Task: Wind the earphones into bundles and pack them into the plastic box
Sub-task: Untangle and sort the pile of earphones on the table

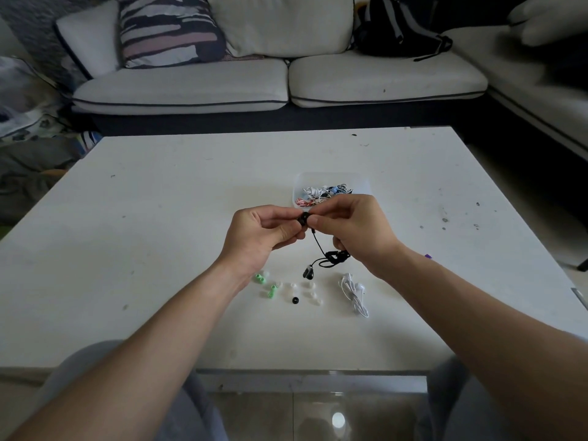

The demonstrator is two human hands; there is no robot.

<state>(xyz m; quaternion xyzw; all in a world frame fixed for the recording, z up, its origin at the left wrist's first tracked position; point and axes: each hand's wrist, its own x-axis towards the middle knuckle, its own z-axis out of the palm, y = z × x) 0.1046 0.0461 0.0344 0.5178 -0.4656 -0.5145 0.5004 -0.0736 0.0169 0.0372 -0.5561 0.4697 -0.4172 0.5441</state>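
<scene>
I see my left hand [261,230] and right hand [353,227] meeting fingertip to fingertip, both curled and pinching one bud of the black earphones [303,219] between thumb and forefinger. The cord drops from the pinch to a wound knot just under the right palm. I cannot tell whether the lower fingers grip it. The second bud dangles below that. The plastic box [318,178] sits just beyond the right knuckles, with wound bundles [321,194] inside. The white earphones [354,291] lie on the table [159,218] under the right wrist, and loose ear tips [308,294] lie between the wrists. Any print is too small to read.
</scene>
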